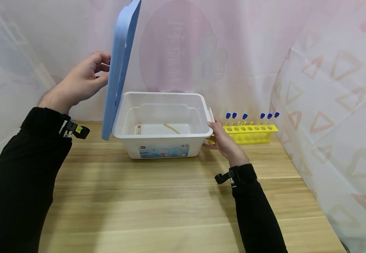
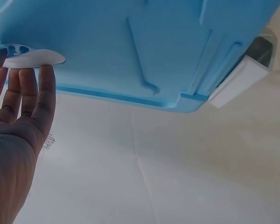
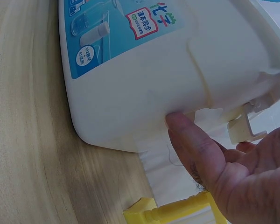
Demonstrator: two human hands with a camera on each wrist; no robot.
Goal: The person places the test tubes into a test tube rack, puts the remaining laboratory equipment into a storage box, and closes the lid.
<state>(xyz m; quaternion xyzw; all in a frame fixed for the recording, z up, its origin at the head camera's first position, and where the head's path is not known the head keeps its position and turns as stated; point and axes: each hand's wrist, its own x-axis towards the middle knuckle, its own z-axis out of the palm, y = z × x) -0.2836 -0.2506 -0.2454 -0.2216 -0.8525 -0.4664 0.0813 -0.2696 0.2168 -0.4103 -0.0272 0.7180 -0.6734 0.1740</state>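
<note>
A blue lid (image 1: pixel 118 70) stands nearly upright at the left side of a white plastic storage box (image 1: pixel 130 147). My left hand (image 1: pixel 82 79) grips the lid; in the left wrist view the fingers curl up at its white handle (image 2: pixel 35 58), thumb on the opposite side. At the box's right end my right hand (image 1: pixel 225 142) holds the side below the rim, with the thumb against the wall in the right wrist view. Inside the box lie a yellowish piece of tubing (image 1: pixel 171 128) and a small pale strip with dark marks (image 1: pixel 138 129).
Behind my right hand stands a yellow test tube rack (image 1: pixel 250 135) with several blue-capped tubes (image 1: pixel 244 116). The box sits toward the back of a wooden table (image 1: pixel 157 203). Printed curtains (image 1: pixel 249 42) hang behind and at both sides.
</note>
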